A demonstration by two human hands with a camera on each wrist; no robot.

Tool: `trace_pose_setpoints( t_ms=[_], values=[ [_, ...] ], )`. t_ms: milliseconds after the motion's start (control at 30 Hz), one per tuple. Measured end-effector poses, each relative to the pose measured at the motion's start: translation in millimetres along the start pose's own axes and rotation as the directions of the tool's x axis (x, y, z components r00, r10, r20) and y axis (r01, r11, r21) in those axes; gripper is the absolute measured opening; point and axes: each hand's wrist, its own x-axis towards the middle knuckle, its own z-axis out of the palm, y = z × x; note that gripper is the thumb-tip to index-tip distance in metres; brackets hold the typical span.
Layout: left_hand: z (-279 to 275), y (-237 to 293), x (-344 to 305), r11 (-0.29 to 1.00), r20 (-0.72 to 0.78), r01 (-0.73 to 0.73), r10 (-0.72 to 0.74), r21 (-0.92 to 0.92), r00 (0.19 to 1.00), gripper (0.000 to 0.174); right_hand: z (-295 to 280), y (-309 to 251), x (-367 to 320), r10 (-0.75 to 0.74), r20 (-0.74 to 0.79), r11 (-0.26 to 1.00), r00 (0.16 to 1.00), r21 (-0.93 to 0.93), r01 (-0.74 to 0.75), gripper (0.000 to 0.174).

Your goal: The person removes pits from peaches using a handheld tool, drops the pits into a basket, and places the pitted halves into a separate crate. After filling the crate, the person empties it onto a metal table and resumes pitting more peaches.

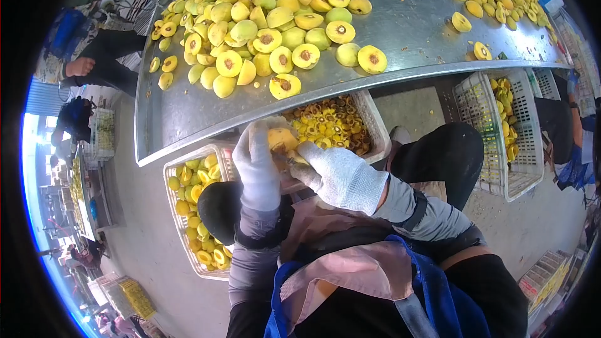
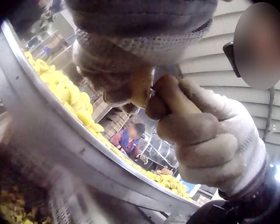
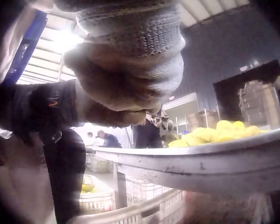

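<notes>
In the head view my gloved left hand holds a yellow-orange fruit piece between fingers and thumb, above the crate under the table edge. My gloved right hand meets it from the right, fingertips close against the fruit. The left wrist view has the fruit under my left hand, and the curled fingers of my right hand round a small tool, mostly hidden. From the right wrist, my right hand hides the fruit.
Halved yellow fruit is heaped on the metal table. Below its edge stand a crate of small cut pieces, a crate of fruit at left and another crate at right. A seated person is at left.
</notes>
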Motion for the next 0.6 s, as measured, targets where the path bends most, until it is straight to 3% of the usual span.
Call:
trace_pose_setpoints(
  t_ms=[200,300,400,467,500,600],
  values=[
    [0.6,-2.6,-1.3,0.998,-0.017,-0.008,0.009,0.068,1.000,0.042,9.2,16.8,4.6,-0.043,0.007,0.978,0.999,0.207,0.041,0.030],
    [3.4,-7.7,-3.3,0.991,-0.049,-0.095,0.100,0.093,0.994,0.039,5.6,21.9,9.0,0.044,0.245,0.877,0.968,0.456,-0.155,0.029],
    [3.2,-8.9,-2.7,0.985,-0.043,-0.093,0.101,0.146,0.994,0.037,-8.4,9.8,10.6,0.209,0.523,0.622,0.827,0.582,-0.525,0.030],
    [1.7,-13.5,2.0,0.977,-0.062,-0.137,0.149,0.161,0.987,0.035,8.3,20.4,4.6,0.176,0.203,0.923,0.963,0.305,-0.233,0.031],
    [1.8,-13.8,2.9,0.973,-0.073,-0.158,0.172,0.171,0.982,0.035,13.1,18.9,2.0,0.094,0.052,0.990,0.994,0.101,-0.099,0.032],
    [6.3,-3.6,-3.7,0.986,-0.154,0.032,-0.006,0.165,0.988,0.030,13.8,7.3,-8.6,-0.046,-0.202,0.981,0.978,-0.193,0.007,0.028]
  ],
)
